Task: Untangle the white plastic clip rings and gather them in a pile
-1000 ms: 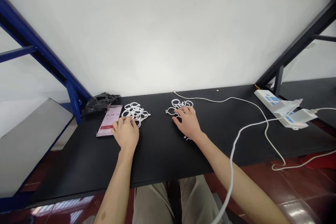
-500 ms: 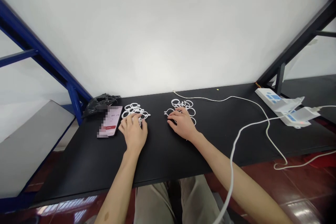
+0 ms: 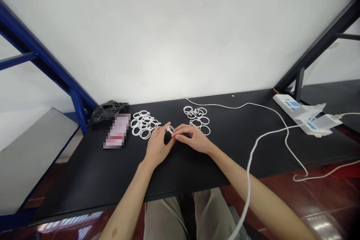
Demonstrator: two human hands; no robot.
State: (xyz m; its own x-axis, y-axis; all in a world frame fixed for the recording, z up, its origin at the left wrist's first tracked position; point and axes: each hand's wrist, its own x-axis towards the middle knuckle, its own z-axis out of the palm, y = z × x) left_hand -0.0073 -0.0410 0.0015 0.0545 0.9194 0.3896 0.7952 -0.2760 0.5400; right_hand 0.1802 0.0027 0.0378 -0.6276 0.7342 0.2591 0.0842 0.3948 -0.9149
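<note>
Over the middle of the black tabletop, my left hand (image 3: 158, 144) and my right hand (image 3: 197, 139) meet at a white plastic ring (image 3: 170, 129). My right fingertips pinch one side of it; the left thumb and fingers close around the other. Fingers cover part of the ring, so its full shape is hidden. Just left of my left hand lies a heap of similar white rings (image 3: 145, 133), some with small knobs or eyelets. Beyond my right hand is a smaller group of white rings (image 3: 194, 113), lying flat and partly overlapping.
A phone (image 3: 118, 129) lies at the left, in front of a crumpled black plastic bag (image 3: 105, 111). A white cable (image 3: 250, 157) crosses the right side, close above my right forearm. White boxes with blue print (image 3: 294, 105) stand at the right, and a white wall (image 3: 180, 37) rises behind.
Both hands have moved inward from the two ring groups and come together. A white ring is now held between them, and the left heap is uncovered.
</note>
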